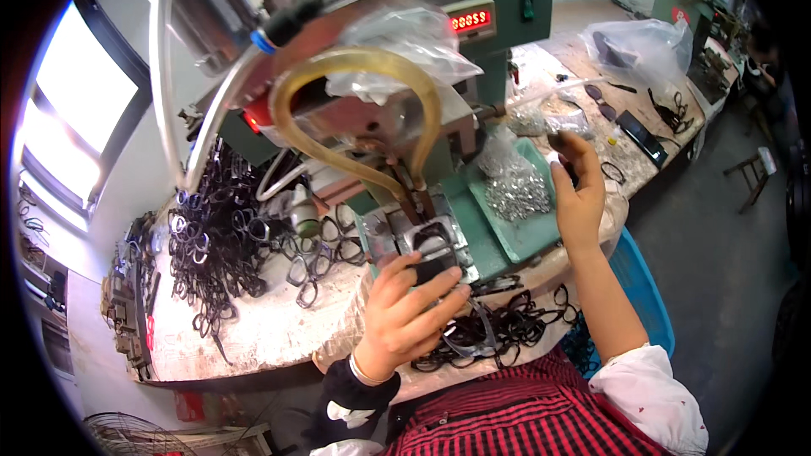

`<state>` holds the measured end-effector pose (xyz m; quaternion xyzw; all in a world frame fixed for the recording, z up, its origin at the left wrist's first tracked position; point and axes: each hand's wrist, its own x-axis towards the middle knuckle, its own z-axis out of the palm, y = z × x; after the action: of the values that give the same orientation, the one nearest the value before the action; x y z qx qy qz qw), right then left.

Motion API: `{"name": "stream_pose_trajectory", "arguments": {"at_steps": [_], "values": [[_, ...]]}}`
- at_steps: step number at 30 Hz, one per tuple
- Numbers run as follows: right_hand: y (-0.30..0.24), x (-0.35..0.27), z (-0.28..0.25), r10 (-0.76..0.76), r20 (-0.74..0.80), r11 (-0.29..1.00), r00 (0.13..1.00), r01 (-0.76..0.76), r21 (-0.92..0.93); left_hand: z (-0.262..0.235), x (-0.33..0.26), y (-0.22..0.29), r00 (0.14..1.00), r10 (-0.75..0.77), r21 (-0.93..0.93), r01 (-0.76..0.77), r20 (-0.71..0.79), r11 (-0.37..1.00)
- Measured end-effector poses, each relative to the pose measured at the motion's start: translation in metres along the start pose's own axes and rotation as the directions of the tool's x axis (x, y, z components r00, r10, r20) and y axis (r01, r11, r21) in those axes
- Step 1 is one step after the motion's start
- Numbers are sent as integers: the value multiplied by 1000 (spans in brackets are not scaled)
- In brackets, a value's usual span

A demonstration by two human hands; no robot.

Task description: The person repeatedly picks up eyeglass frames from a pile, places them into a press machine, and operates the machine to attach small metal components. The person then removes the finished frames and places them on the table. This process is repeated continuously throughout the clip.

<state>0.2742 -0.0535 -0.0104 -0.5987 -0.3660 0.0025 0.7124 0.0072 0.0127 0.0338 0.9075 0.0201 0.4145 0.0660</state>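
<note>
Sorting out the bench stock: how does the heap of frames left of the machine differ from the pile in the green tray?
The heap of frames is black, made of large open loops, sprawled loose on the bare bench. The pile in the green tray is silvery, of tiny pieces, held inside the tray. Neither hand touches them.

A small rectangular red digit display (470, 20) sits on the green machine's upper front. Crumpled clear plastic bags lie just left of it (405, 46) and at the desk's far right end (638, 44).
</note>
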Motion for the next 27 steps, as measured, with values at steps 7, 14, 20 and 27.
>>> {"name": "stream_pose_trajectory", "arguments": {"at_steps": [7,14,20,27], "values": [[17,-46,-33,121,331,829,936,88,-553,-1,-4,-3,995,-59,-61,65,86,996],[17,-52,-3,16,421,706,907,287,-647,54,-86,58,836,-528,-108,517,-151,849],[33,-54,-25,45,199,889,979,52,-455,-51,-59,58,941,-330,-55,334,72,941],[59,-46,35,-305,253,854,918,381,-354,-84,-122,-79,781,-602,543,583,-167,605]]}}
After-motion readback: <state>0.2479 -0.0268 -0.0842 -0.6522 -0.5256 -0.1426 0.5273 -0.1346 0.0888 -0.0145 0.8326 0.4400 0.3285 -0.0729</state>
